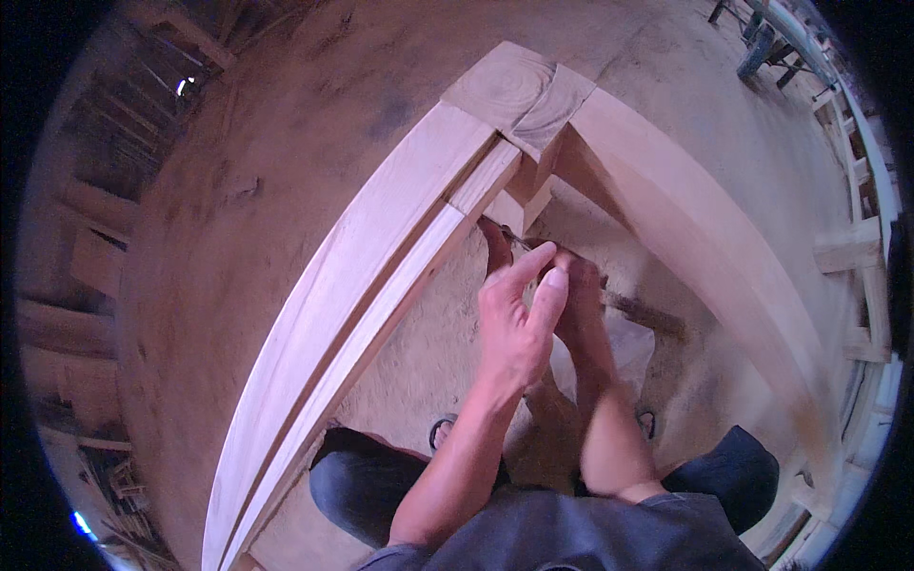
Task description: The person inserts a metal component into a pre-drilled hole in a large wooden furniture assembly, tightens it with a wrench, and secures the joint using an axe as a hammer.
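A pale wooden frame surrounds my hands, its left beam (pixel 381 219) and right curved beam (pixel 685 190) meeting at a corner block (pixel 509 90) with end grain on top. Beneath that corner, close to the left beam's inner side, my left hand (pixel 519 309) is closed, its fingertips around a thin metal piece (pixel 517 240). My right hand (pixel 579 285) is closed too, partly behind the left one. A dark, stick-like handle (pixel 645 317) sticks out to the right from it; the tool's other end is hidden.
My knees (pixel 367 485) and sandalled feet (pixel 443 430) are inside the frame, on a dusty floor (pixel 257 190). A pale sheet-like piece (pixel 619 352) lies under my right hand. Stacked timber (pixel 71 333) stands at the left, wooden pieces (pixel 852 247) at the right.
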{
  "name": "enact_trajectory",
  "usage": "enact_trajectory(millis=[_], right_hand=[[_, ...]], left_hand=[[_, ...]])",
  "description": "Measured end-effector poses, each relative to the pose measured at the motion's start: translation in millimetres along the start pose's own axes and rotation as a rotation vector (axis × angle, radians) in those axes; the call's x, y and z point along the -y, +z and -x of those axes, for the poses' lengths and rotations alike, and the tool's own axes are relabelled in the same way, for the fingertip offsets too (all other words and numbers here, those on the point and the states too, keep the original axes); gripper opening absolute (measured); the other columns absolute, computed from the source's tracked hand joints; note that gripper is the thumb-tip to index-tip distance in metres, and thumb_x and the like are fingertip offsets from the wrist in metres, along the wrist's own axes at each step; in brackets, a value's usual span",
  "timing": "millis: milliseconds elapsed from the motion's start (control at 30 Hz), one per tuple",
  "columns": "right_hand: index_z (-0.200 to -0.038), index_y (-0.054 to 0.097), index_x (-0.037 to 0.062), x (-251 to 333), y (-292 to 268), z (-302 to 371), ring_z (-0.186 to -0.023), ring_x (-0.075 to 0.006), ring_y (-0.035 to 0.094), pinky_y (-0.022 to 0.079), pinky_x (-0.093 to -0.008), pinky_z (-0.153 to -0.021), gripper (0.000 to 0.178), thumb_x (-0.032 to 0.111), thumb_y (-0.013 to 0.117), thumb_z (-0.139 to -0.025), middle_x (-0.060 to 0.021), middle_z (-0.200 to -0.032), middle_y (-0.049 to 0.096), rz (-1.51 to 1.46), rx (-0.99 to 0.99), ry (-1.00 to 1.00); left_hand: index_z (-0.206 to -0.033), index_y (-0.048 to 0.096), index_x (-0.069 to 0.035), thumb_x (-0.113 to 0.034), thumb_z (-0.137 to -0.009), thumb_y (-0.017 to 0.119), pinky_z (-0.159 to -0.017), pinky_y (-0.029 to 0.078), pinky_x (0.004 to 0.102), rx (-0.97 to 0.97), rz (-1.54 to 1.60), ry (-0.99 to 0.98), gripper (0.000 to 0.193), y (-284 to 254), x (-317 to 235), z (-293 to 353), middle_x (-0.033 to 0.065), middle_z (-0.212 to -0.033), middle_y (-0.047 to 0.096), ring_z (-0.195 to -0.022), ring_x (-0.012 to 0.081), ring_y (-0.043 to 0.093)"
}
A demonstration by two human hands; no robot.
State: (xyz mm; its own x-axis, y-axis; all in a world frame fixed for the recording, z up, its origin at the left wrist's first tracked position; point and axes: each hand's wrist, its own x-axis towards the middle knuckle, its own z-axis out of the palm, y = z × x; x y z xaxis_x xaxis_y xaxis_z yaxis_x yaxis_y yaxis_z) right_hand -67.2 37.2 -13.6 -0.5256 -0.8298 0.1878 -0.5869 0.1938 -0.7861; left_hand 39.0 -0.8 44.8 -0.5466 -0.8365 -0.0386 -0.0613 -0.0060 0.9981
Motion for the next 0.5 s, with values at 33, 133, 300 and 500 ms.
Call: enact_trajectory(millis=[33, 133, 300, 500], right_hand=[[-0.094, 0.066, 0.0075, -54.6, 9.3, 6.2, -0.08, -0.0384, 0.069, 0.054, -0.0444, -0.064, 0.017, 0.023, 0.064, -0.088, -0.0164, -0.085, 0.07, -0.022, -0.04, 0.028], [-0.101, 0.069, 0.0075, -42.4, 24.4, -5.1, -0.082, -0.0388, 0.07, 0.055, -0.0439, -0.067, 0.024, 0.027, 0.065, -0.087, -0.0176, -0.087, 0.071, -0.309, -0.189, 0.019], [-0.095, 0.068, 0.0061, 61.8, -26.8, 7.8, -0.075, -0.0408, 0.069, 0.055, -0.0465, -0.064, 0.024, 0.026, 0.069, -0.083, -0.0188, -0.082, 0.07, 0.094, -0.01, 0.035], [-0.083, 0.065, 0.006, -27.3, -0.2, 4.9, -0.073, -0.04, 0.068, 0.053, -0.044, -0.061, 0.016, 0.022, 0.066, -0.081, -0.0189, -0.078, 0.068, -0.05, -0.072, 0.108]], left_hand=[[-0.123, 0.064, 0.006, -0.033, -0.093, 0.061, -0.105, 0.042, 0.0365, 0.035, 0.066, -0.028, 0.05, 26.9, -0.4, -6.3, 0.0253, -0.114, 0.069, -0.118, 0.0297, 0.062], [-0.124, 0.064, 0.007, -0.035, -0.092, 0.062, -0.105, 0.042, 0.037, -0.015, 0.174, -0.029, 0.053, 26.4, 13.1, -9.5, 0.0251, -0.119, 0.067, -0.118, 0.0306, 0.061], [-0.122, 0.065, 0.005, -0.031, -0.092, 0.063, -0.099, 0.043, 0.0343, -0.114, 0.009, 0.23, 0.047, -5.5, 5.0, 2.5, 0.0173, -0.133, 0.058, -0.113, 0.0236, 0.059], [-0.12, 0.066, 0.006, -0.034, -0.09, 0.066, -0.094, 0.046, 0.0315, 0.085, -0.018, 0.017, 0.05, 16.4, -1.3, -4.8, 0.0119, -0.118, 0.065, -0.103, 0.0199, 0.06]])
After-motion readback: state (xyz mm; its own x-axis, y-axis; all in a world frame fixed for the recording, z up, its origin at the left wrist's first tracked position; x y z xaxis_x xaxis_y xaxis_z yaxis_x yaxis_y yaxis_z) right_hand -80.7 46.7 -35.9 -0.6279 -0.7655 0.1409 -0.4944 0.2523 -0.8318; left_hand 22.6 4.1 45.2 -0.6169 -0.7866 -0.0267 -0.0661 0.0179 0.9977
